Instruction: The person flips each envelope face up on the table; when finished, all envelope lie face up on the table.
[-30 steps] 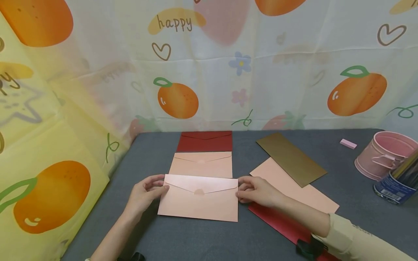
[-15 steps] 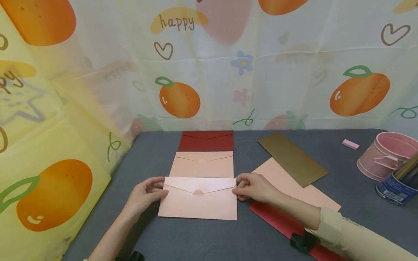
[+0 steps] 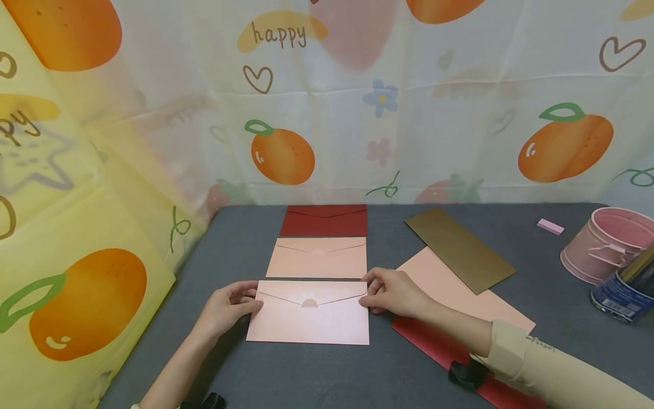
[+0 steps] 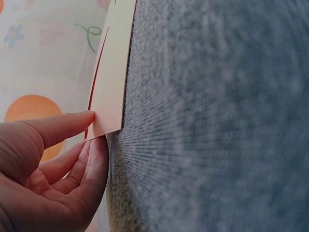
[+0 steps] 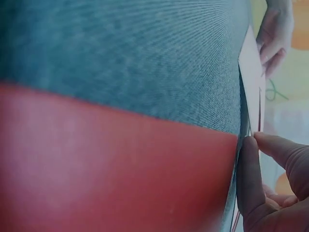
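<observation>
Both of my hands hold a pale pink envelope point(image 3: 307, 325) by its two short sides, flap side up, with a round seal at the flap's tip. My left hand point(image 3: 225, 312) pinches the left edge; in the left wrist view the thumb point(image 4: 67, 126) lies over the paper and fingers are under it. At the right edge my right hand point(image 3: 395, 292) pinches between thumb and fingers, also seen in the right wrist view. Just behind lies a second pink envelope point(image 3: 317, 264), and beyond that a dark red envelope point(image 3: 323, 222), all in one column.
On the right, a gold-brown envelope point(image 3: 460, 250) overlaps a pink one point(image 3: 503, 312); a red one point(image 5: 111, 164) lies under my right forearm. Farther right are a small pink block point(image 3: 550, 226), a pink bucket point(image 3: 582, 255) and a blue tin point(image 3: 620, 298) of pencil-like sticks. Patterned cloth hangs behind.
The held envelope has come slightly toward me and straightened, leaving a thin gap before the pink one behind. Both hands moved with it, keeping their grip. The view has shifted slightly.
</observation>
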A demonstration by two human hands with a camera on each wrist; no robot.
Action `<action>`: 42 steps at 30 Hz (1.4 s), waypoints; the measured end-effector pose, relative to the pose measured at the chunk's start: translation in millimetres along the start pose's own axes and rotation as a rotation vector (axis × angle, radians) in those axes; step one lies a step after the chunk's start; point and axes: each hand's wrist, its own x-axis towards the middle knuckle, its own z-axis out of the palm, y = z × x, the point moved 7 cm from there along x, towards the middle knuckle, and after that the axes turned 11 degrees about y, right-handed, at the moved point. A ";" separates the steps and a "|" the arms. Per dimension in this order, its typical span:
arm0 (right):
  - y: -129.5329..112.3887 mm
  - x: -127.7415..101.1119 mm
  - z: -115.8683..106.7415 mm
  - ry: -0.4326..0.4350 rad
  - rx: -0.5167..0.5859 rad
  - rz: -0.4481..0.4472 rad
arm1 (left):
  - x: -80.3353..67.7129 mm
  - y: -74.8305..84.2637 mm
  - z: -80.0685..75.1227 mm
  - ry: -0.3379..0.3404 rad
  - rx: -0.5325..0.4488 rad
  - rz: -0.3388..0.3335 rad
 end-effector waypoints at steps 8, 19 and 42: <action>2.9 7.1 1.7 0.009 -0.032 -0.020 | 0.1 -1.1 3.0 -0.011 0.038 0.040; 3.1 8.4 2.9 0.005 -0.062 0.003 | -0.8 0.8 5.8 -0.022 0.079 0.075; 4.8 12.3 3.2 -0.019 -0.066 0.033 | -4.4 10.0 9.3 -0.049 0.125 0.147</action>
